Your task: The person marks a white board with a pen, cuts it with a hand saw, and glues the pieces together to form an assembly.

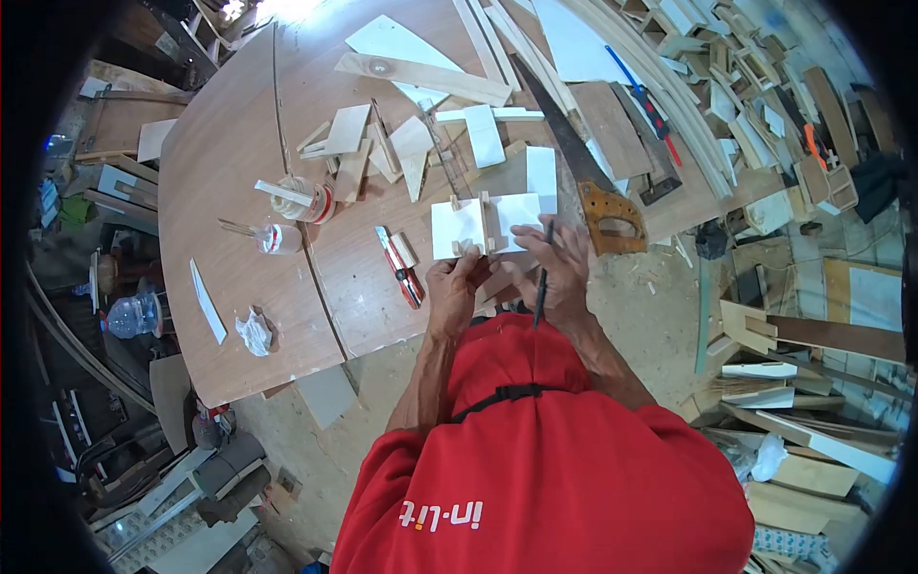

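Note:
My left hand (453, 289) pinches the near edge of a small white panel assembly (459, 226) with short wooden strips standing across it. Close by on the right, my right hand (557, 273) has a thin dark pencil-like stick (542, 287) between its fingers, pointing down toward me. Its fingertips are at the right end of the white panel. Another white piece (541, 177) lies just behind that end. Left of my left hand, a red utility knife (400, 268) rests on the table beside a small wood block (403, 250).
A handsaw (612, 215) lies at the table's right edge. Wood offcuts (352, 167) and long strips (622, 72) cover the back. Two jars (311, 201) and crumpled white paper (254, 331) stand on the left of the table (229, 210). Stacked scrap wood (813, 325) fills the right floor.

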Demonstrator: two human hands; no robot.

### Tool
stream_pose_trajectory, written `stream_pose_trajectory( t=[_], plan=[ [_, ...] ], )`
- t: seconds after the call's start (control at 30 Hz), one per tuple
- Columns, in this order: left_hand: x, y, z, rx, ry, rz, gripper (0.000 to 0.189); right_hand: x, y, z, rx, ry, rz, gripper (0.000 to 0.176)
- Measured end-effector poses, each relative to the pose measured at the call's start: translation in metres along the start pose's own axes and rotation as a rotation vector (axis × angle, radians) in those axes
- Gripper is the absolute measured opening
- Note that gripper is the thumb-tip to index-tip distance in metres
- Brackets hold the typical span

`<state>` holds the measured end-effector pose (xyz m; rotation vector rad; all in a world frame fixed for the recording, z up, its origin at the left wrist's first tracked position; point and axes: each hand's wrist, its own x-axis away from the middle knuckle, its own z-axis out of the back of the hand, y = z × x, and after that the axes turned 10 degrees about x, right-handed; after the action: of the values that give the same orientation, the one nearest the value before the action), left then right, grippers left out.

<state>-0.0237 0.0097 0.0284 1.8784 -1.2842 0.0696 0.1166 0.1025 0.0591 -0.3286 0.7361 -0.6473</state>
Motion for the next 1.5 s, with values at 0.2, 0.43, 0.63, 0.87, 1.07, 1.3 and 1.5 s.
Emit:
stream_pose_trajectory(
  t=[0.2, 0.43, 0.63, 0.87, 1.07, 1.3, 1.5],
  plan=[
    [0.000, -0.011, 0.002, 0.047, 0.001, 0.003, 0.019, 0.006, 0.003, -0.021, -0.010, -0.012, -0.069, 0.041],
    [0.001, -0.016, 0.001, 0.050, 0.021, -0.004, 0.019, 0.010, 0.005, -0.028, -0.120, -0.009, -0.146, 0.039],
    [0.001, -0.017, 0.000, 0.048, 0.010, 0.008, 0.018, 0.011, 0.005, -0.027, -0.125, 0.001, -0.168, 0.039],
    [0.002, -0.017, 0.000, 0.038, 0.042, 0.015, 0.018, 0.011, 0.003, -0.028, -0.139, -0.014, -0.193, 0.039],
    [0.002, -0.014, 0.003, 0.047, 0.024, 0.028, 0.017, 0.007, -0.002, -0.027, -0.126, -0.026, -0.187, 0.039],
    [0.002, -0.009, 0.005, 0.076, 0.001, 0.034, 0.016, 0.008, 0.000, -0.033, -0.118, -0.012, -0.145, 0.040],
    [0.001, -0.007, 0.010, 0.110, 0.010, 0.022, 0.016, 0.006, -0.004, -0.030, -0.089, -0.015, -0.063, 0.039]
  ],
)
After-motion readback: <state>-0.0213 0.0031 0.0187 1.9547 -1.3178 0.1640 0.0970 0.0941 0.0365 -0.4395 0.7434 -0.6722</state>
